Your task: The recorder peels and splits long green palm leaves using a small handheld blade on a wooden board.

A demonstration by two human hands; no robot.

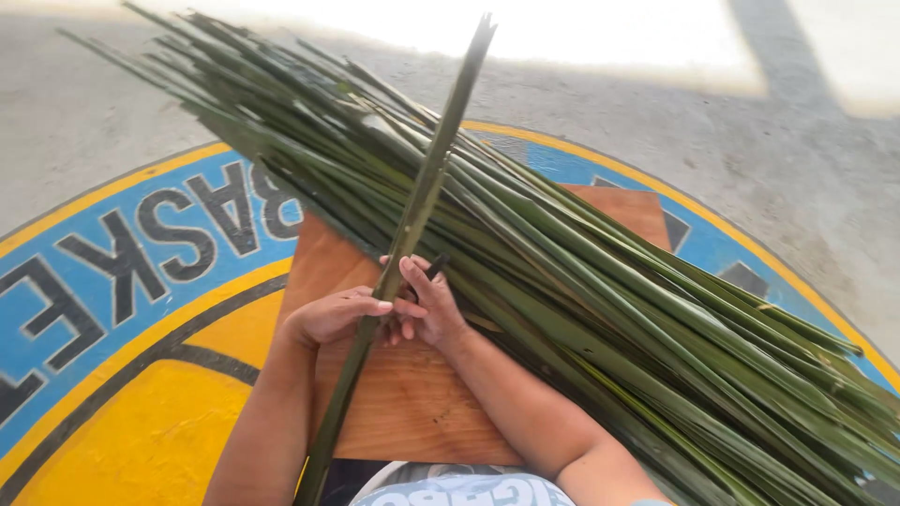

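Long green palm leaf strip (412, 211) stands out from everything else, running from near the person's lap up past the middle of the picture, tilted a little to the right at its tip. Both hands meet on it above a flat brown wooden board (412, 412). The left hand (333, 317) is wrapped around the strip, fingers closed over it. The right hand (427, 305) pinches the strip's edge and also grips a small dark tool (437, 266), possibly a blade; I cannot tell exactly what it is.

Largest of all is the big heap of long green leaves (581, 281), lying slantwise across the board from upper left to lower right, just beside the hands. To my eye, the work goes best if the left hand keeps the strip taut and steady while the right guides the tool along the edge, fingertips clear of it.

Beneath lies a painted concrete floor (141, 394), with a yellow and blue round emblem with black lettering, bare grey concrete beyond, and bright sunlight at the top.
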